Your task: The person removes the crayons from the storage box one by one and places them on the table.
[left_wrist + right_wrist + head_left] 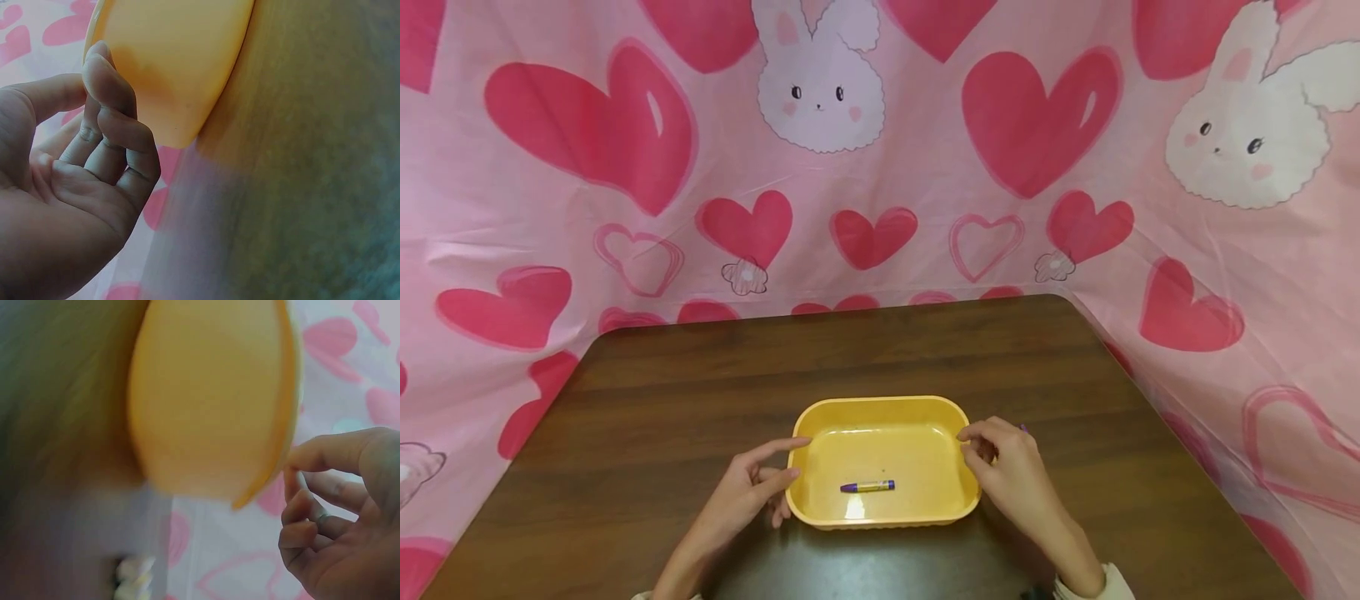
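A yellow plastic tray (880, 412) with rounded corners sits on the table between the two hands. Inside lies a purple crayon (868, 486) with a yellowish wrapper, near the tray's front wall. My left hand (748, 492) pinches the left rim, index finger reaching over the edge and thumb lower down. On the opposite side my right hand (1011, 471) holds the right rim between thumb and index finger, its other fingers curled below. The left wrist view shows the tray's outer wall (181, 69) beyond the fingers; the right wrist view shows the other end (212, 406).
The dark wooden table (700, 383) extends behind and to both sides of the tray. A pink cloth (925, 225) with hearts and rabbits hangs at the back and sides. Small pale objects (134, 578) show blurred at the bottom of the right wrist view.
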A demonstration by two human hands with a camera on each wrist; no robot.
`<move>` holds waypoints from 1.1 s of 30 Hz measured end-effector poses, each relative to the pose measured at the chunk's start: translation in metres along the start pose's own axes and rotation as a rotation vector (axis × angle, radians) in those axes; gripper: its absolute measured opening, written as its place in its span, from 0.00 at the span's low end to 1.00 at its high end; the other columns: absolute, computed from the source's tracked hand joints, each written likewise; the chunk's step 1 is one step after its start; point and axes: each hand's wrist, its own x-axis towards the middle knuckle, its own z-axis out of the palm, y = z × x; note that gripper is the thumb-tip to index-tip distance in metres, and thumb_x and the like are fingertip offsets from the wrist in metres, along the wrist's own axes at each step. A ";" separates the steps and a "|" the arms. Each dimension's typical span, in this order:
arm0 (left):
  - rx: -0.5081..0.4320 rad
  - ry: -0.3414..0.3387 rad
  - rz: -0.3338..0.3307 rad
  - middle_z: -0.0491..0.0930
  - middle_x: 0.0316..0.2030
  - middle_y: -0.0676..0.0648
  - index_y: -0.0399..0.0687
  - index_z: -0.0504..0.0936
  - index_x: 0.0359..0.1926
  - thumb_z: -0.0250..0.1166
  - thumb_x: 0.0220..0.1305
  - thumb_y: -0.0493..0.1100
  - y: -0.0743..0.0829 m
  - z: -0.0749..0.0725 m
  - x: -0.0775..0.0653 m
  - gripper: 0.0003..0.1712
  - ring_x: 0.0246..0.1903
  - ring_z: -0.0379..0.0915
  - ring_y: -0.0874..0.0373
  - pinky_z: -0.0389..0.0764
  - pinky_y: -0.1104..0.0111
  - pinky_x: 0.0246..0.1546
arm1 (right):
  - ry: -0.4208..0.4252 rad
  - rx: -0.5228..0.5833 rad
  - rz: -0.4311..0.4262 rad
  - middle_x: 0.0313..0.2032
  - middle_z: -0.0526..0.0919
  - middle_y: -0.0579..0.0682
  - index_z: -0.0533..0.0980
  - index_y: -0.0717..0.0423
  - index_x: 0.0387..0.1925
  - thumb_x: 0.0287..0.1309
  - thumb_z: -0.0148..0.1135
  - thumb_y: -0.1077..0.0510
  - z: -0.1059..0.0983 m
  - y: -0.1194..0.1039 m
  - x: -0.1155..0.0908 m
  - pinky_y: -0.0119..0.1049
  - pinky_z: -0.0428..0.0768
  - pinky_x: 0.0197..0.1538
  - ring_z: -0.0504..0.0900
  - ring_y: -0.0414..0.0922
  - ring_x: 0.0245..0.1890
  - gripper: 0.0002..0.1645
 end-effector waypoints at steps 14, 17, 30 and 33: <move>-0.018 -0.007 0.018 0.80 0.17 0.44 0.34 0.68 0.68 0.59 0.73 0.39 -0.001 -0.001 -0.001 0.27 0.14 0.74 0.59 0.81 0.66 0.17 | -0.333 0.034 -0.153 0.38 0.83 0.47 0.84 0.56 0.39 0.53 0.72 0.65 0.043 -0.055 0.013 0.36 0.80 0.44 0.78 0.41 0.38 0.10; -0.026 -0.016 0.036 0.80 0.17 0.47 0.33 0.67 0.68 0.59 0.73 0.40 -0.001 0.000 -0.001 0.28 0.14 0.74 0.60 0.81 0.66 0.17 | -0.374 0.029 -0.179 0.40 0.83 0.48 0.83 0.58 0.41 0.53 0.70 0.65 0.052 -0.055 0.012 0.38 0.80 0.48 0.78 0.42 0.42 0.11; 0.021 -0.015 0.051 0.76 0.17 0.32 0.32 0.67 0.67 0.58 0.73 0.36 0.001 0.000 -0.002 0.26 0.13 0.74 0.53 0.82 0.61 0.18 | -0.591 0.051 -0.063 0.44 0.84 0.48 0.82 0.59 0.45 0.56 0.70 0.58 0.068 -0.044 0.011 0.40 0.76 0.54 0.76 0.43 0.46 0.15; 0.021 -0.020 0.056 0.76 0.17 0.33 0.32 0.67 0.68 0.59 0.73 0.36 0.001 0.000 -0.002 0.26 0.13 0.74 0.53 0.82 0.61 0.18 | -0.602 0.065 -0.040 0.43 0.83 0.47 0.82 0.58 0.45 0.56 0.71 0.58 0.068 -0.042 0.011 0.38 0.76 0.53 0.75 0.42 0.45 0.15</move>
